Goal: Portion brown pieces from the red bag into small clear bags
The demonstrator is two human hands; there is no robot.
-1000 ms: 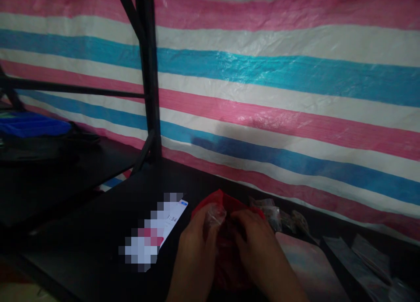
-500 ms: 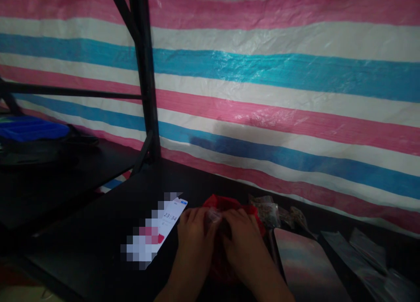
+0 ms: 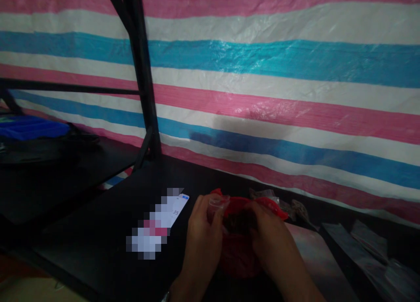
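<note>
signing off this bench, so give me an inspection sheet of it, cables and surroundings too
Surface: black table, dimly lit
Things: open red bag, dark contents unclear; small clear bag
Clutter: lit phone at left; pale board, brownish packets and flat sleeves at right
Hands: left hand holds clear bag; right hand at red bag's mouth, fingertips hidden
Cables: thin curl lower left, maybe a cable
Surroundings: striped sheet behind, black post, blue tray at far left

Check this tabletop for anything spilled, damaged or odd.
Coarse blocks cover much of the lit phone left of the left hand, probably image masking. No spill or damage shows, though the red bag is dim inside.
</note>
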